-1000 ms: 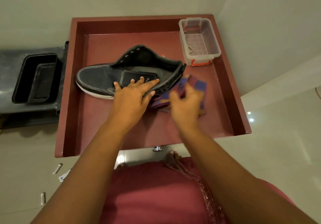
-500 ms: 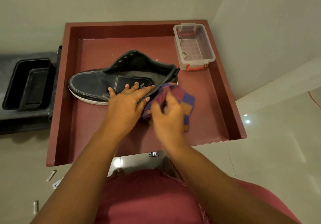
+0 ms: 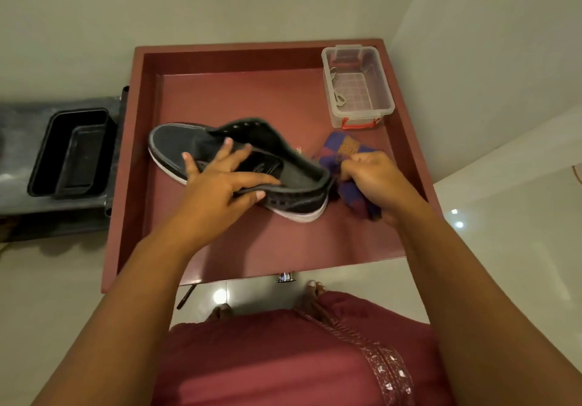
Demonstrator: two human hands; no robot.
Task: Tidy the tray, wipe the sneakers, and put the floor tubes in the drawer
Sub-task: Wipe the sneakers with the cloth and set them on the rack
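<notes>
A dark grey sneaker (image 3: 189, 144) with a white sole lies tilted in the red-brown tray (image 3: 283, 248), toe to the left, heel to the right. My left hand (image 3: 220, 185) grips the sneaker's collar, thumb outside and fingers spread over the tongue. My right hand (image 3: 374, 175) holds a purple and orange checked cloth (image 3: 343, 147) pressed against the sneaker's heel. Part of the cloth is hidden under that hand.
A clear plastic box (image 3: 359, 84) with a red clasp stands in the tray's far right corner, small metal items inside. A black bin (image 3: 72, 150) sits on a grey shelf to the left. A black pen (image 3: 185, 297) lies on the floor below the tray, near my feet.
The sneaker has been turned, its heel swung nearer to me and lifted. My right hand and the cloth moved from the sneaker's near side round to its heel. The camera tilted down.
</notes>
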